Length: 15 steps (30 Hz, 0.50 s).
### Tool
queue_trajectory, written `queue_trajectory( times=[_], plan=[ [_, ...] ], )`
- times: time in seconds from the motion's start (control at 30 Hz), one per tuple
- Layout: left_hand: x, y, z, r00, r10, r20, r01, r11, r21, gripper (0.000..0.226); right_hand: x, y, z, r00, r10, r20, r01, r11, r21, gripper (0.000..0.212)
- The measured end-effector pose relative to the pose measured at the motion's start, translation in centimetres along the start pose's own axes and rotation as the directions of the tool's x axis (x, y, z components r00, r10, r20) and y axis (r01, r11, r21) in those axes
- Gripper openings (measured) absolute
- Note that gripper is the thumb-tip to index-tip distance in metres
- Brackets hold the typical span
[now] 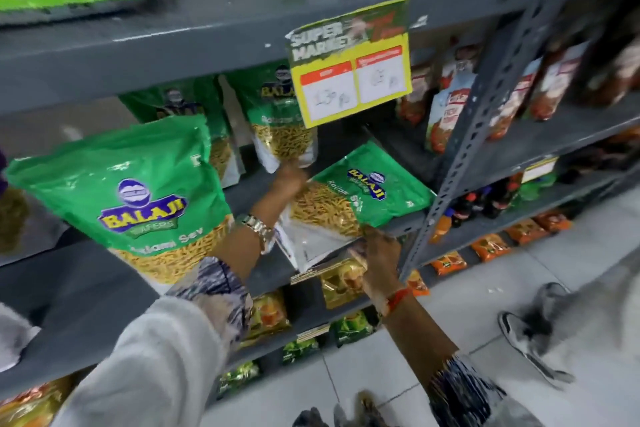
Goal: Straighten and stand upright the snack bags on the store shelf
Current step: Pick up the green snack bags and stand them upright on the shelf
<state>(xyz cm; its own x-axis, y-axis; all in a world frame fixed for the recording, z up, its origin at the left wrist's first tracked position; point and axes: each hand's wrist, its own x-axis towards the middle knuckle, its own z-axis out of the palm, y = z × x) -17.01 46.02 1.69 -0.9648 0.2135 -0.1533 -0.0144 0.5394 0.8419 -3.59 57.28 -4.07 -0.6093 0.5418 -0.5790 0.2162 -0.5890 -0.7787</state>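
— What hangs above the grip?
— A yellow price tag (349, 62) on the shelf edge.
— And to its right?
— Red sauce pouches (446, 107); lower down, drink bottles (474, 204) (blurred) and orange packets (491, 246).

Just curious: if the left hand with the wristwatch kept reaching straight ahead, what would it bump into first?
Probably the upright green snack bag at the shelf's back; the left hand already seems at its lower edge, though depth is unclear.

Head cam, looks fwd & down, close to shelf (214, 35)
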Motion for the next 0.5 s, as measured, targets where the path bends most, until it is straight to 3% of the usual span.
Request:
queue_trajectory(
  times=[0.07, 0.13, 0.23, 0.33, 0.4, 0.5],
  plan=[
    [1.6, -0.1, 0.1, 0.988, -0.097, 0.116, 0.088, 0.993, 0.085, 0.014, 0.0, -0.3, -0.4, 0.997, -0.035, 0.067, 0.036, 0.999, -0.008, 0.015],
    [2.3, -0.3, 0.1, 0.977, -0.175, 0.123, 0.159, 0.979, 0.126, 0.012, 0.3, -0.4, -0.9, 0.994, -0.014, 0.108, 0.012, 1.000, 0.025, 0.017],
    [2.8, -0.9, 0.0, 0.970, -0.154, 0.186, 0.149, 0.988, 0.041, 0.030, 0.3, -0.5, -1.1, 0.991, 0.016, 0.136, -0.024, 0.998, 0.060, 0.026],
    [1.7, -1.0, 0.2, 0.975, -0.172, 0.140, 0.168, 0.985, 0.040, 0.043, 0.0, -0.4, -1.1, 0.991, -0.005, 0.131, -0.004, 0.998, 0.065, 0.019],
    [0.5, -1.2, 0.5, 0.978, -0.172, 0.120, 0.168, 0.985, 0.041, 0.037, 0.1, -0.5, -1.4, 0.995, -0.030, 0.093, 0.028, 0.999, 0.020, 0.016],
    [-2.1, -1.8, 0.6, 0.970, -0.221, 0.100, 0.222, 0.975, 0.009, 0.011, 0.2, -0.9, -2.5, 0.997, -0.051, 0.054, 0.055, 0.996, -0.070, 0.017]
  ],
)
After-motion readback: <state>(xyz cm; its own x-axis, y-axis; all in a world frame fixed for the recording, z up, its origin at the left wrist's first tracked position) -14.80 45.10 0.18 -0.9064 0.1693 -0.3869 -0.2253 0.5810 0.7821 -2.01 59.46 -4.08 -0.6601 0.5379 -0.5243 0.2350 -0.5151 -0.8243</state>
